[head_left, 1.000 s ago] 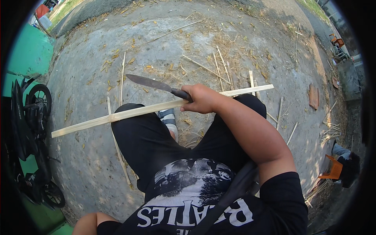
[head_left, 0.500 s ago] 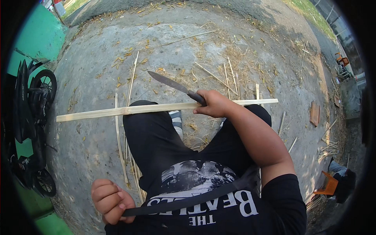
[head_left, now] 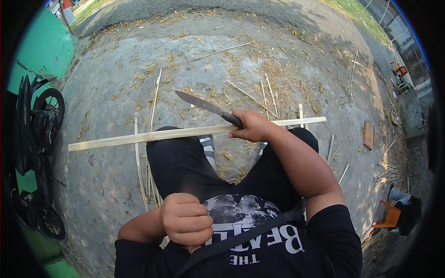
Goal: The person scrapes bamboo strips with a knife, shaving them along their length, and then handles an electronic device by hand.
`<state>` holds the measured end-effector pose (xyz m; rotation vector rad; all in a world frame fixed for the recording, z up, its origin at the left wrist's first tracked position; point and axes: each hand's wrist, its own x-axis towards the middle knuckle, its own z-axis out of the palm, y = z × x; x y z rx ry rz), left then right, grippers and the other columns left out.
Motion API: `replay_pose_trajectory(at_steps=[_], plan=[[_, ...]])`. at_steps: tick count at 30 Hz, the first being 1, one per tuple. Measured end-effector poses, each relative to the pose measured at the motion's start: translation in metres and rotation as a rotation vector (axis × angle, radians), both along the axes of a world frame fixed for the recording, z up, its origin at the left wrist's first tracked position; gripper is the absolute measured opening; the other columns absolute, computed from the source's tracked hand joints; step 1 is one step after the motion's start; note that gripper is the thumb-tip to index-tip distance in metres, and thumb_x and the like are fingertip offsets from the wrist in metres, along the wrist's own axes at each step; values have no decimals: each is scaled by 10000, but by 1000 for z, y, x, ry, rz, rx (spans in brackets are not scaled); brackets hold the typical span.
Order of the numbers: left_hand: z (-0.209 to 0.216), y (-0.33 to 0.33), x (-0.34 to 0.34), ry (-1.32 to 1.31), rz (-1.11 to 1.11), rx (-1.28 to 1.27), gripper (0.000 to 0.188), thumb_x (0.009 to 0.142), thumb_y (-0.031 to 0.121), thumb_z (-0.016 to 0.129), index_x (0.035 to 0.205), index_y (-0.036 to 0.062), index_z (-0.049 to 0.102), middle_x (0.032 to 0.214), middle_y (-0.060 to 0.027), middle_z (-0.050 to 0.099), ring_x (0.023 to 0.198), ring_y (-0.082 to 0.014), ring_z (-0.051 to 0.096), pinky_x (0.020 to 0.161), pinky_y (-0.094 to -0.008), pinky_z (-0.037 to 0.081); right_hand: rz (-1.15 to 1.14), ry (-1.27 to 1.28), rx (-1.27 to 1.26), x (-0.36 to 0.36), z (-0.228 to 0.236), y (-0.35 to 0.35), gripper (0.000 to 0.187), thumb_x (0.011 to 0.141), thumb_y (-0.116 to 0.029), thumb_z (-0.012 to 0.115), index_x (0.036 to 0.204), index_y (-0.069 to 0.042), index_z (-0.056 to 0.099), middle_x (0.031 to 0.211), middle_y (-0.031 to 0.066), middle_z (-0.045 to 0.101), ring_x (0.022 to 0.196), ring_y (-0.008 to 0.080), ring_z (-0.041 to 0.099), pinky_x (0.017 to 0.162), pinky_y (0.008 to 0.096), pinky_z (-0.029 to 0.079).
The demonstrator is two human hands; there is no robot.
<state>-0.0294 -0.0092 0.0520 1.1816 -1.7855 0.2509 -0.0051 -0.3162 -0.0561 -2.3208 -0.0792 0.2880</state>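
My right hand (head_left: 250, 126) is closed around the dark handle of a large knife (head_left: 201, 103). Its broad blade points up and to the left. Under that hand a long pale split bamboo strip (head_left: 109, 141) lies across both my knees; the thumb side of the hand rests against it. My left hand (head_left: 187, 220) is a fist in front of my chest, its back turned up, with nothing showing in it. A black strap (head_left: 232, 241) runs diagonally over my shirt, just below that fist.
More thin bamboo strips (head_left: 155, 99) lie on the concrete floor (head_left: 106, 69) among dry leaves. A motorcycle (head_left: 39, 153) stands at the left by a green wall (head_left: 41, 51). At the right are a brown block (head_left: 369, 135), an orange chair (head_left: 388, 215) and a pile of sticks (head_left: 387, 171).
My left hand has let go of the strap and moved right and up, in front of my chest. The right hand, knife and bamboo strip have stayed almost where they were.
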Motion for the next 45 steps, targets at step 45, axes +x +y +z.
replay_pose_trajectory(at_steps=[45], plan=[[-71, 78, 5, 634, 1340, 789, 392, 999, 341, 657, 837, -14, 617, 712, -233, 616, 653, -435, 608, 594, -469, 452, 80, -20, 21, 47, 22, -1, 576, 1022, -579, 504, 991, -25, 659, 855, 225, 674, 866, 429, 670, 770, 526, 513]])
